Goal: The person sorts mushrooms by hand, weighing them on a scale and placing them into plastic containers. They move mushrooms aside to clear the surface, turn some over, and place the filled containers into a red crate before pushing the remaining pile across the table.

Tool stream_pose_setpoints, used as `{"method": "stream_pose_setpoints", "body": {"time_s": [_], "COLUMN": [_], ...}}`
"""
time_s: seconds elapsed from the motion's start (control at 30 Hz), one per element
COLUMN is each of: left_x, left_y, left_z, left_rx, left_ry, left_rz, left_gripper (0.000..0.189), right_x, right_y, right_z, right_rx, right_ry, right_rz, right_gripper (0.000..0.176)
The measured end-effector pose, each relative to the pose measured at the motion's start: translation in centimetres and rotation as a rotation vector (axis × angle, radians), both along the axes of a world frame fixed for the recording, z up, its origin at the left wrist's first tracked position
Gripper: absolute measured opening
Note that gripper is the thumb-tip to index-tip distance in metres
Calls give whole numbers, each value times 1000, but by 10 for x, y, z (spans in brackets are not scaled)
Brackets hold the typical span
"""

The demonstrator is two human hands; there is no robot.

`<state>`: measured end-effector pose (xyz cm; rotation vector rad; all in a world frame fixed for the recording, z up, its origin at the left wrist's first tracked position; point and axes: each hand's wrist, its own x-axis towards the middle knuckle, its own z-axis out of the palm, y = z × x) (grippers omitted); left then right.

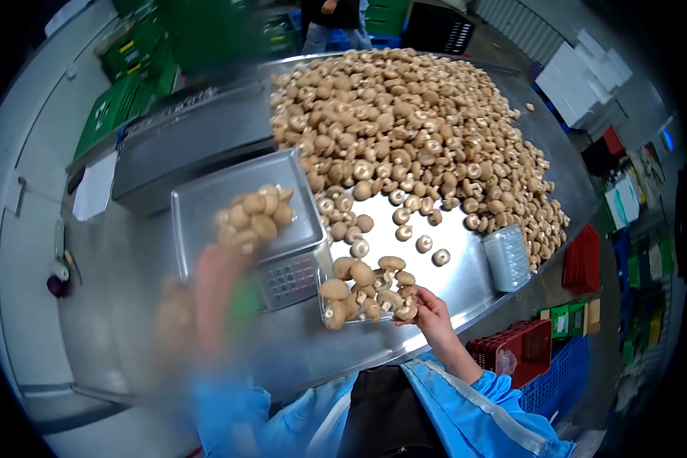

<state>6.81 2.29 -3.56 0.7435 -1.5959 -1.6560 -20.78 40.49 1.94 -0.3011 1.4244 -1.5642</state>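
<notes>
My right hand [430,314] grips the right end of a clear tray [357,319] heaped with brown mushrooms [361,272], just right of the scale's keypad [291,281]. My left hand [223,278] is smeared by motion at the scale's lower left, beside more mushrooms [253,216] on the metal weighing pan [244,183]. Its fingers cannot be made out, and something blurred and brown shows to its left. Past the scale, a large heap of mushrooms [412,114] covers the steel table [458,282].
A stack of clear trays [507,258] stands at the table's right edge. Red crates [520,347] and a blue crate [561,374] are on the floor at the right. Green crates [111,114] stand at the upper left. A person [336,23] stands beyond the table.
</notes>
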Motion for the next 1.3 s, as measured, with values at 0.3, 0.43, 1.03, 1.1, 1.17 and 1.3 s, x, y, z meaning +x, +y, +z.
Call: {"method": "stream_pose_setpoints", "body": {"time_s": [0.3,0.43,1.03,1.1,1.17,1.3], "left_x": [-17,-15,17,36,60,98], "left_y": [-82,-143,-129,-97,-70,-13], "left_z": [68,50,56,51,39,37], "left_rx": [445,433,301,253,271,378], "left_ry": [315,407,139,56,27,215], "left_rz": [169,155,370,392,446,655], "left_gripper": [6,10,37,38,36,25], "right_x": [-2,4,19,18,14,11], "right_y": [-77,-128,-278,-272,-257,-210], "right_z": [17,19,7,7,4,6], "right_rx": [-11,-13,104,142,104,80], "right_ry": [-4,22,96,261,379,478], "right_rz": [84,83,250,283,205,67], "right_gripper": [35,38,43,44,41,32]}}
